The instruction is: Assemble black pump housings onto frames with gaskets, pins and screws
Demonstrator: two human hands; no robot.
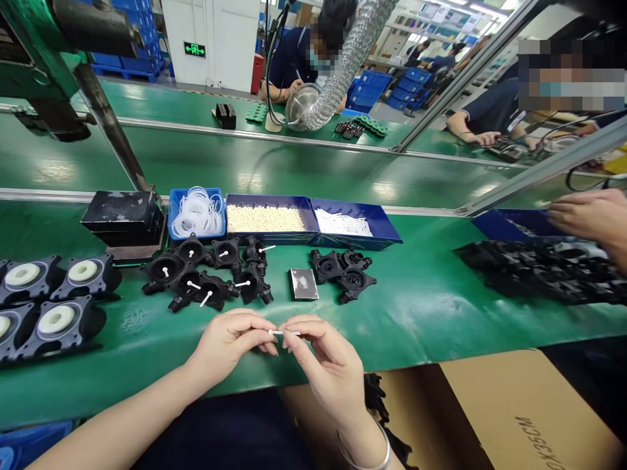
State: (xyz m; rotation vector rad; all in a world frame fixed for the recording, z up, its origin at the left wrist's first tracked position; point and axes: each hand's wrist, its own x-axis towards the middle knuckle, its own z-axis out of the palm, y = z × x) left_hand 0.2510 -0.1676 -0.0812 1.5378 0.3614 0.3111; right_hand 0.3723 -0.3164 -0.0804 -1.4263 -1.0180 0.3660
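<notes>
Between my two hands, just above the near edge of the green bench, is a small white plastic pin [284,333]. My left hand [228,343] pinches its left end, and my right hand [328,362] pinches it further right. Beyond my left hand lies a group of black plastic housings [189,277], several with a similar white pin standing or leaning in the centre. Past my right hand sit a small black block [304,284] with a worn pale top and a few black housings [355,281] with no white pin visible.
Along the back stand a blue bin of clear rings [198,215], a bin of cream pieces [267,219] and a bin of white pins [343,223]. At left are housings with pale discs [56,318] and a press [44,78]. A co-worker's hand [592,219] is at right; a cardboard box [533,398] stands below.
</notes>
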